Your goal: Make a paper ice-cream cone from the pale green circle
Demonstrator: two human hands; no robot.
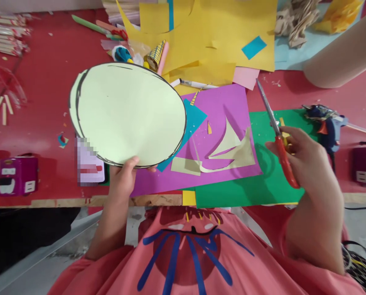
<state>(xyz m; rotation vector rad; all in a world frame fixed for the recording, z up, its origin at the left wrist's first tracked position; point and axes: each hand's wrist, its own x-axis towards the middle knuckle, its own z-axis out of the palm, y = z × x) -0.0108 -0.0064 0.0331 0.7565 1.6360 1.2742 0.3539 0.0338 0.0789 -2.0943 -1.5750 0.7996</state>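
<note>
Between the thumb and fingers of my left hand (pixel 124 177) is the lower edge of a pale green paper oval (pixel 127 114), outlined in black marker and raised above the table. My right hand (pixel 308 159) grips red-handled scissors (pixel 283 151), their blades pointing up and away, apart from the paper. Beneath lie a purple sheet (pixel 232 96) and a green sheet (pixel 226 196). Pale paper offcuts (pixel 229 139) rest on the purple sheet. A blue paper piece (pixel 198 114) is partly hidden by the oval.
Large yellow sheets (pixel 213 24) cover the back. A beige cylinder (pixel 342 57) stands at the right, near a blue glue gun (pixel 333 127). A purple power box (pixel 19 175) sits at the left, and a phone (pixel 91 164) is by my left wrist. White markers (pixel 198 85) lie behind the purple sheet.
</note>
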